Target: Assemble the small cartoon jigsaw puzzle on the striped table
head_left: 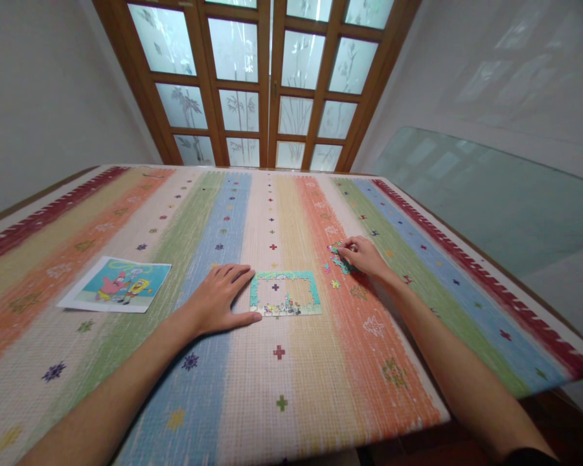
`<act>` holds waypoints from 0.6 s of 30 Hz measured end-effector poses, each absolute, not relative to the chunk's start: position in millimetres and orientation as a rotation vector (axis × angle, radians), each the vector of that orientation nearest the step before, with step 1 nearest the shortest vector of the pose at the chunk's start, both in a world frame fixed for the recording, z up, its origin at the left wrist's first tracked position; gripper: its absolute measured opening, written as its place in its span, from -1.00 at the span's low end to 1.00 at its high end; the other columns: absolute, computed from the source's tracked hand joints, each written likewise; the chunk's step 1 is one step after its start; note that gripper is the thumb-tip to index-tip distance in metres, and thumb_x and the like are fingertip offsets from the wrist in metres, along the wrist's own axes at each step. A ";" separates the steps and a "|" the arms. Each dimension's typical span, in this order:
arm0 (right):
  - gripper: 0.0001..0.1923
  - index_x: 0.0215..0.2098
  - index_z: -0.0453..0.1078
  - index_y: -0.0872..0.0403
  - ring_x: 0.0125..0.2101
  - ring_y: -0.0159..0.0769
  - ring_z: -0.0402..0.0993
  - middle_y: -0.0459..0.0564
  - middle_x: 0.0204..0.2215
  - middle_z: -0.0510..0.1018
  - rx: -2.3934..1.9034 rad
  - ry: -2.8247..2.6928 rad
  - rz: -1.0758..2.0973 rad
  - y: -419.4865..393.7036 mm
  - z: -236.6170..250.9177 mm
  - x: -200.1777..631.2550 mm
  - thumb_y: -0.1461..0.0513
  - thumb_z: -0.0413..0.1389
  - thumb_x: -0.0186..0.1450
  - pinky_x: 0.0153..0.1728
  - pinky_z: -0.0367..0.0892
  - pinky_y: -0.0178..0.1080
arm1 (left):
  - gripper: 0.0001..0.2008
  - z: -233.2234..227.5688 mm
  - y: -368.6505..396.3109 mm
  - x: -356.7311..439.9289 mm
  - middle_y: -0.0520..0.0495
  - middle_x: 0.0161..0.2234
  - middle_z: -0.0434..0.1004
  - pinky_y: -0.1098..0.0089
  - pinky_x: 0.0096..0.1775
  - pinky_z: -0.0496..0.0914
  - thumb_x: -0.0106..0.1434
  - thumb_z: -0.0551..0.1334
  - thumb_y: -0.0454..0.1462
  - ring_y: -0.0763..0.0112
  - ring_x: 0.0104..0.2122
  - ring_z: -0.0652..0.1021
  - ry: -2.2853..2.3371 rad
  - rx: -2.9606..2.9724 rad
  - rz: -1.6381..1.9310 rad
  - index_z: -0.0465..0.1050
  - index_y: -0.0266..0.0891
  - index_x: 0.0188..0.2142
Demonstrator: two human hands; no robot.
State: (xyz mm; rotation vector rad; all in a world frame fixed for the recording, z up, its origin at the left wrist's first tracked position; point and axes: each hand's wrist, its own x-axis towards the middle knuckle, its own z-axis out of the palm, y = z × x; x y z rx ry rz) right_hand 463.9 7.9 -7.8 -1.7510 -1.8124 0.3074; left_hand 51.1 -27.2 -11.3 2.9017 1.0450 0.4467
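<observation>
A jigsaw puzzle border [315,292] of joined pieces forms a rectangle on the striped cloth, with the cloth showing through its middle. My left hand [222,299] lies flat with fingers spread, its thumb and fingertips touching the frame's left edge. To the right, my right hand [364,255] is over a small heap of loose jigsaw pieces [339,263], thumb and fingers pinched together. What the pinch holds, if anything, is hidden. One yellowish jigsaw piece [335,284] lies just below the heap.
A printed picture sheet [126,285] with a pink and a yellow cartoon figure lies to the left. The striped tablecloth [272,414] covers the table. Beyond the far edge are wooden doors with glass panes [272,84], and a glass panel [466,188] leans at the right wall.
</observation>
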 end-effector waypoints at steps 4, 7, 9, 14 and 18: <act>-0.73 -0.46 0.41 0.01 -0.49 -0.19 0.42 0.04 -0.52 0.54 -1.725 -1.781 0.384 3.9 -4.8 462.7 0.03 0.10 0.28 -0.42 0.28 -0.17 | -0.16 -12.0 -27.2 51.4 -0.36 0.23 0.40 -0.19 0.17 0.28 0.29 0.13 0.32 -0.17 0.16 0.42 1.047 2.878 0.460 0.28 -0.23 0.28; -0.71 -0.44 0.40 0.00 -0.48 -0.19 0.43 0.05 -0.50 0.56 -1.677 -1.753 0.426 1.4 -1.6 462.6 -0.01 0.12 0.28 -0.43 0.28 -0.19 | -0.16 -11.9 -26.9 51.6 -0.35 0.23 0.40 -0.20 0.17 0.27 0.28 0.14 0.32 -0.17 0.14 0.42 1.042 2.872 0.471 0.29 -0.22 0.28; -0.73 -0.43 0.41 0.00 -0.47 -0.19 0.43 0.04 -0.49 0.57 -1.671 -1.755 0.417 0.5 0.8 462.9 0.01 0.13 0.27 -0.41 0.29 -0.18 | -0.16 -11.3 -26.8 51.7 -0.35 0.23 0.40 -0.18 0.17 0.28 0.28 0.13 0.33 -0.16 0.14 0.43 1.049 2.877 0.453 0.28 -0.21 0.28; -0.84 -0.39 0.54 0.05 -0.33 -0.12 0.50 0.09 -0.37 0.63 -1.748 -1.900 0.197 -0.6 4.1 465.1 0.15 0.16 0.23 -0.23 0.33 -0.12 | -0.15 -9.8 -27.0 52.0 -0.38 0.23 0.40 -0.16 0.17 0.28 0.29 0.13 0.32 -0.16 0.15 0.44 1.048 2.890 0.426 0.27 -0.26 0.28; -0.79 -0.34 0.62 0.08 -0.26 -0.06 0.52 0.13 -0.34 0.64 -1.732 -2.032 0.128 -0.9 -1.0 468.8 0.16 0.16 0.27 -0.14 0.32 -0.06 | -0.16 -10.5 -27.0 51.9 -0.37 0.23 0.40 -0.16 0.16 0.29 0.30 0.11 0.33 -0.16 0.15 0.44 1.042 2.902 0.436 0.27 -0.24 0.28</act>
